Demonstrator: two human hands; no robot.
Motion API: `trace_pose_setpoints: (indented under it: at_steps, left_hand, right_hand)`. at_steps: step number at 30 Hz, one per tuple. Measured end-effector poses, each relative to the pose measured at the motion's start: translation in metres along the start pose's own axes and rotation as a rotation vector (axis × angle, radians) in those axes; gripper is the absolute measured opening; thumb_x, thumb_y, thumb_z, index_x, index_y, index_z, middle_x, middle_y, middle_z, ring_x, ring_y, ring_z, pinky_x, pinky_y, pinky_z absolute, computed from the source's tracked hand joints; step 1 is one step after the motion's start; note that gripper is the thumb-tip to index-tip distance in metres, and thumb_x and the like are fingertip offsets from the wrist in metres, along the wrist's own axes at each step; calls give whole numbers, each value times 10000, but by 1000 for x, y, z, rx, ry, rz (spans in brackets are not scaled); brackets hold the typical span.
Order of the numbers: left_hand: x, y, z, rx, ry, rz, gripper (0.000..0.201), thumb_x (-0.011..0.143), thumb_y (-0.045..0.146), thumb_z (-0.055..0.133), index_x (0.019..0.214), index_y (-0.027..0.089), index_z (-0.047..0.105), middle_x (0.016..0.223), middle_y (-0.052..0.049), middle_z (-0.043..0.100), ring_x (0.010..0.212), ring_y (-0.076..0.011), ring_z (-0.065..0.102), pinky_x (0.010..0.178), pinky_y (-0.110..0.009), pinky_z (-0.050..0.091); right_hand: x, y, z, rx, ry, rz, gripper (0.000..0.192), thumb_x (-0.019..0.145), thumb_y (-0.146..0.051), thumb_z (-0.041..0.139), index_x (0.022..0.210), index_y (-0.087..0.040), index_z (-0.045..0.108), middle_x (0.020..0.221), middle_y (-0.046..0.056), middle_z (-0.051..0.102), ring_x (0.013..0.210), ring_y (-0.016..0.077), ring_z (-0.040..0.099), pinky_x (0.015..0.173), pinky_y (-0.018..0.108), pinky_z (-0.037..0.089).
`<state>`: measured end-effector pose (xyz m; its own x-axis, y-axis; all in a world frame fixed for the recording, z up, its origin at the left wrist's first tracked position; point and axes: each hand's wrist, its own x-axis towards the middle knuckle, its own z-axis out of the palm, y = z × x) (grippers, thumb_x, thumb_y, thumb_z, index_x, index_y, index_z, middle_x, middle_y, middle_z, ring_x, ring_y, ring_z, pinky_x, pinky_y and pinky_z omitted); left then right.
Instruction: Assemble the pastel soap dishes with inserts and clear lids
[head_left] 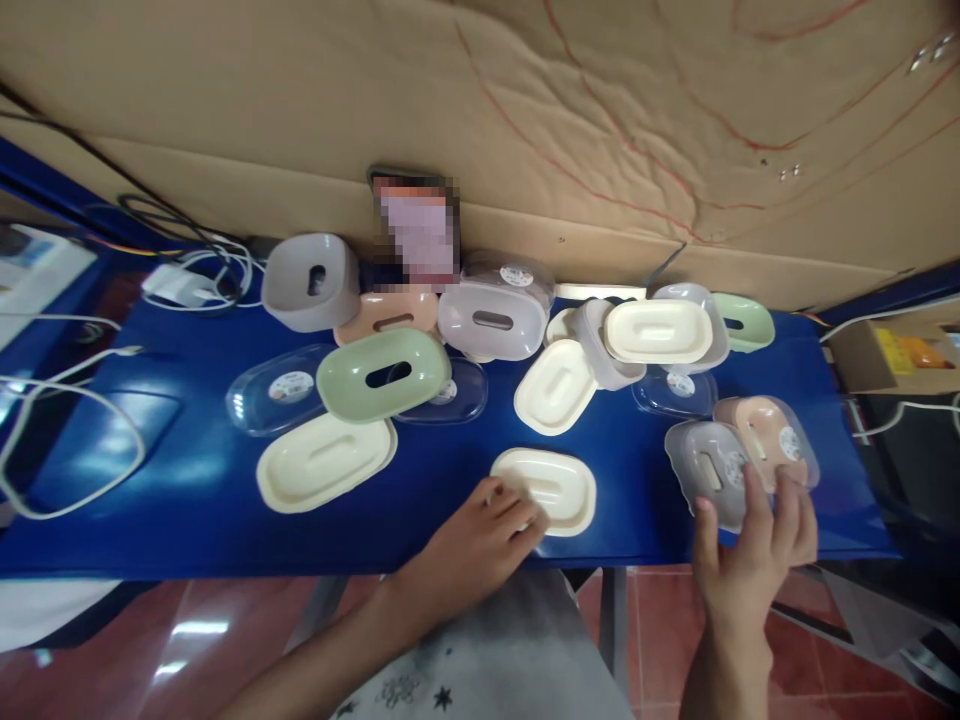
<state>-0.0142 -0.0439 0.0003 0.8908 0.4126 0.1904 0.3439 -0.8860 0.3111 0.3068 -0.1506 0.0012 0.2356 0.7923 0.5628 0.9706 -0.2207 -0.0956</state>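
A blue table (187, 480) is seen littered with plastic soap-dish parts. The left hand (480, 545) is laid on the edge of a cream tray (551, 488). The right hand (750, 560) is placed against a grey dish (709, 470), just beside a pink dish (769, 435) under a clear lid.

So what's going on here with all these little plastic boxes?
A person is sorting through plastic soap boxes spread over a blue table. The left hand rests on a cream tray lying near the table's front edge. The right hand touches a grey soap box under a clear lid, with a pink soap box right beside it. More pieces lie further back, among them a green soap box and loose clear lids.
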Motion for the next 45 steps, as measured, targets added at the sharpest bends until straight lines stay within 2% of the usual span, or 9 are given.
trace_pose_setpoints:
  at_steps: [4,8,12,20,29,33,37,40,45]
  left_hand:
    - [-31,-9,-5,11,204,-272,195,1070,154,599,1228,212,697,1181,-89,729,1086,-251,667,1023,-461,422]
    - [-40,-21,-11,7,269,-365,157,1046,181,650,1193,206,699,1346,-156,673,1278,-322,622,1057,-496,482]
    - [-46,-29,-11,-12,301,-347,188,1056,194,643,1242,192,668,1356,-160,682,1255,-302,656,1003,-449,541]
    - [-51,-36,-5,-10,299,-352,81,1078,226,613,1105,205,686,1340,-144,707,1185,-305,696,913,-424,534]
    - [-49,-36,-7,-40,282,-344,152,1084,232,605,1216,215,679,1367,-131,703,1232,-291,680,940,-410,518]
    - [-51,-36,-13,2,348,-352,364,1084,329,618,1427,210,600,1422,-177,662,1229,-305,673,953,-421,507]
    - [-58,-59,-28,187,531,-528,442,1004,213,715,1433,223,607,1466,-195,634,1253,-339,661,1028,-476,477]
    - [-64,-88,-41,344,562,-661,449,984,247,755,1416,230,635,1526,-199,613,1369,-406,607,1104,-566,424]
    - [-66,-97,-53,306,530,-583,313,1032,202,681,1334,284,696,1358,-82,762,1368,-347,642,1212,-596,341]
  right_hand:
    - [32,-61,21,215,-263,-245,701,1023,-79,515,1676,-313,407,1653,117,534,1570,360,439,1237,626,374]
    - [55,-106,51,261,-496,-436,671,999,9,432,1626,-225,466,1693,119,488,1605,339,383,1285,619,254]
    - [66,-113,55,335,-420,-472,382,1055,-92,563,1390,-239,670,1376,77,749,1320,277,646,1273,576,237]
    - [42,-112,38,415,-364,-428,287,1079,-217,640,1363,-236,681,1159,47,804,1115,218,707,1182,474,358]
    - [24,-122,37,435,-348,-356,373,1078,-179,607,1445,-242,624,1323,94,746,1265,255,668,1174,500,400]
    - [17,-137,39,459,-350,-406,394,1076,-208,607,1467,-250,614,1468,130,667,1393,289,597,1174,517,424]
    - [11,-150,40,462,-397,-431,367,1071,-237,612,1432,-287,652,1530,142,620,1414,315,585,1154,544,451]
    - [9,-156,39,457,-415,-428,391,1060,-214,616,1433,-324,662,1544,128,617,1427,320,578,1164,569,450]
    - [7,-160,35,479,-441,-513,372,1054,-186,611,1394,-319,680,1506,103,654,1414,285,590,1198,561,443]
